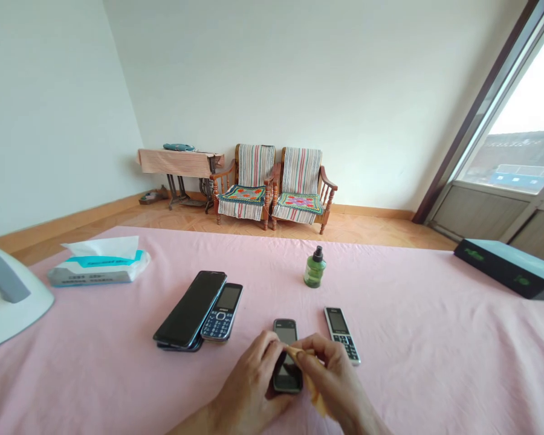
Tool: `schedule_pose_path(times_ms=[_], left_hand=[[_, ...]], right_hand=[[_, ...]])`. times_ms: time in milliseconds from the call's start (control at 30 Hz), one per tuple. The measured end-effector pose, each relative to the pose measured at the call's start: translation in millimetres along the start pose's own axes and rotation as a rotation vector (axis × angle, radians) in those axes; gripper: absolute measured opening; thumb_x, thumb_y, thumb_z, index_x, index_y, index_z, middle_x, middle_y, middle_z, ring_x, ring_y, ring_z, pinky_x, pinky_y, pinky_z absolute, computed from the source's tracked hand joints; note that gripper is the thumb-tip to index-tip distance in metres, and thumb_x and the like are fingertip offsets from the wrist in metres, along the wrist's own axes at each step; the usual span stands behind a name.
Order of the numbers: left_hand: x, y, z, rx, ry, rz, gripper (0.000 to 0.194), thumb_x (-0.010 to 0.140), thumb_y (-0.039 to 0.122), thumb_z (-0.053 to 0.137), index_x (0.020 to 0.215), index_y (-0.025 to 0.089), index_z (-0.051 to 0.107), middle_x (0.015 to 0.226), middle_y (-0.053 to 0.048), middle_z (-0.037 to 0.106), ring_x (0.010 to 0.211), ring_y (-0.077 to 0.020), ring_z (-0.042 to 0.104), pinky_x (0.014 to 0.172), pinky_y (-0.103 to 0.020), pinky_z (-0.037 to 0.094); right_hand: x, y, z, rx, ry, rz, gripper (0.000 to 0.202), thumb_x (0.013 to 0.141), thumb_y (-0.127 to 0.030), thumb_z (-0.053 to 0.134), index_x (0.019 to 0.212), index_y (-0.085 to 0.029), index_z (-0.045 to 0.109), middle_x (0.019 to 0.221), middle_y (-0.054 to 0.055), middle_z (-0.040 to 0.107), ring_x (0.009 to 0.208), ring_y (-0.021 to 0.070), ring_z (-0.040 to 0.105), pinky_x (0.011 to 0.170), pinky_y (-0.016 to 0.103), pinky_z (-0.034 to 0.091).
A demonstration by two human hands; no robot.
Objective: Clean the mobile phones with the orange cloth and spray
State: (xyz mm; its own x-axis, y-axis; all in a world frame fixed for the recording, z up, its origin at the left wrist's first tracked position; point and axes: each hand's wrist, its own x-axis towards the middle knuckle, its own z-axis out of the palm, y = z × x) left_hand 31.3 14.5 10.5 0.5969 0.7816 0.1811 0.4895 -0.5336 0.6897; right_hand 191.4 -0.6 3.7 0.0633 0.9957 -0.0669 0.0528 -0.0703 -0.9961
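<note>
A small dark touchscreen mobile phone (286, 376) lies on the pink cloth in front of me, its screen facing up. My left hand (252, 377) is closed around its left side, with the thumb by the lower edge and the fingertips over the screen. From the right, my right hand (333, 376) pinches a yellow cloth (316, 396), whose narrow tip reaches across the phone to my left fingertips. Part of the phone and most of the yellow cloth are hidden by my hands. Just beyond my right hand lies a white-edged keypad phone (341, 333).
Left of my hands, a large black smartphone (191, 309) lies on another phone, beside a blue keypad phone (222, 314). A green spray bottle (315, 270) stands ahead. A tissue pack (100, 269) and white iron-like object (9, 296) are left; a black box (512, 269) is far right.
</note>
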Motion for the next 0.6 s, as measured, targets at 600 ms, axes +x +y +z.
schedule_pose_path(times_ms=[600], left_hand=[[-2, -21, 0.6, 0.058, 0.240, -0.003, 0.014, 0.083, 0.013, 0.056, 0.092, 0.020, 0.063, 0.082, -0.003, 0.062, 0.077, -0.0176, 0.059, 0.069, -0.025, 0.046]], right_hand=[[18, -11, -6, -0.257, 0.165, -0.363, 0.020, 0.083, -0.032, 0.055, 0.080, -0.017, 0.069, 0.076, 0.004, 0.058, 0.071, 0.0168, 0.060, 0.064, 0.027, 0.048]])
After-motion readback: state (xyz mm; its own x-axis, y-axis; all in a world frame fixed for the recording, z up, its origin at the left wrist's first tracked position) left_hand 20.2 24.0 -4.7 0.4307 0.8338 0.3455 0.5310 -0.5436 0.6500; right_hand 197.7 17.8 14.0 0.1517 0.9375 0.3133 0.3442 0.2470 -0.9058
